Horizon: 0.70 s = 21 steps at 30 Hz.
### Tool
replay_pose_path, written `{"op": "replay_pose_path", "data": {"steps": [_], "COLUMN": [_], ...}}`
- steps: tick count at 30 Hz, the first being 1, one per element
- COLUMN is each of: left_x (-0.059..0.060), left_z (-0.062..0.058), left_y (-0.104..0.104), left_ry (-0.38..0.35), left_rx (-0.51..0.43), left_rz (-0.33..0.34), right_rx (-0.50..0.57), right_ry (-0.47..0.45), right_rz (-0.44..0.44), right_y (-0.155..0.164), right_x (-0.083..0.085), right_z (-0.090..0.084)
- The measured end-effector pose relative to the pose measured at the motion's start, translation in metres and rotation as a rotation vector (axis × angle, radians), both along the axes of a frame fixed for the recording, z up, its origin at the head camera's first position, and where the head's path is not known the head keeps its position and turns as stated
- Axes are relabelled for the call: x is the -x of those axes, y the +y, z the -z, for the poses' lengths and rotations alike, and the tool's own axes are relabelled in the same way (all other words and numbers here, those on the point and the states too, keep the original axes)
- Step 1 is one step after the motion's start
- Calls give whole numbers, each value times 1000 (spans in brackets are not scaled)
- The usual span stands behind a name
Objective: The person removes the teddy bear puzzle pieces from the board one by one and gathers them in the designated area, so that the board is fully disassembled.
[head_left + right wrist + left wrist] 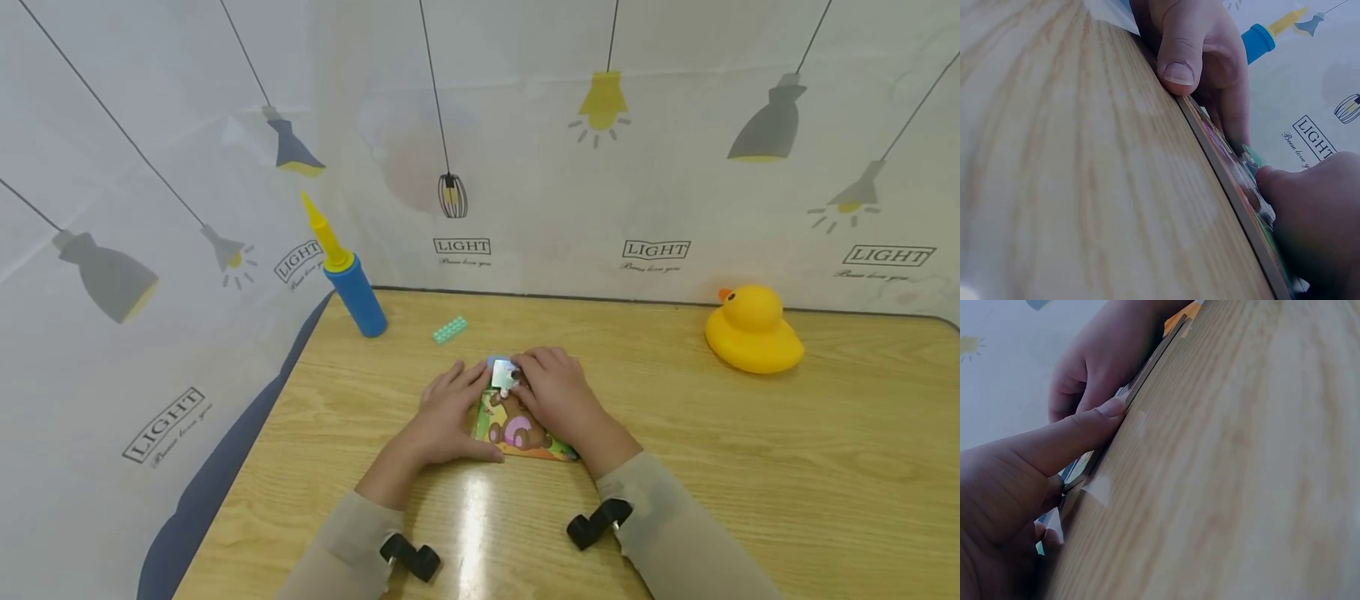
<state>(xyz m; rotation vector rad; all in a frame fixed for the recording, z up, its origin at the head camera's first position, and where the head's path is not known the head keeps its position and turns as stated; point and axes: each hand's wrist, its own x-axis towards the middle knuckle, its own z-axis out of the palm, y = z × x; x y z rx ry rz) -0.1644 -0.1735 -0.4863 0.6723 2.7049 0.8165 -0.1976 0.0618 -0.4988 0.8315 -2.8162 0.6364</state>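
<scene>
A small jigsaw puzzle (517,429) with a brown bear picture lies flat on the table between both hands. My left hand (448,421) holds its tray at the left side, thumb along the front edge and fingers toward the far left corner. In the left wrist view the left thumb (1079,434) touches the tray's edge. My right hand (558,396) reaches over the puzzle's right side, its thumb and index finger at a shiny puzzle piece (503,375) near the top. The palm hides the puzzle's upper right part.
A blue pump with a yellow nozzle (358,296) stands at the back left. Near it lies a mint-green toy brick (450,330). A yellow rubber duck (753,332) sits at the back right. Behind the wooden table (750,467) hangs a lamp-print curtain (540,183).
</scene>
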Motion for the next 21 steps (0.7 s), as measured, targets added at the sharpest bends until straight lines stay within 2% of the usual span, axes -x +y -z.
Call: {"op": "replay_pose_path", "data": {"steps": [9,21], "left_x": [-1,-3], "left_z": [-3,-7], "left_y": [2,2], "left_ry": [-4,-10], "left_rx": [6,18], "left_rz": [9,-6], "right_rx": [-39,14], "right_ry": [0,9], "right_rz": [46,84], "right_y": [5,39], "right_x": [-6,-13], "right_z": [-3,0]}}
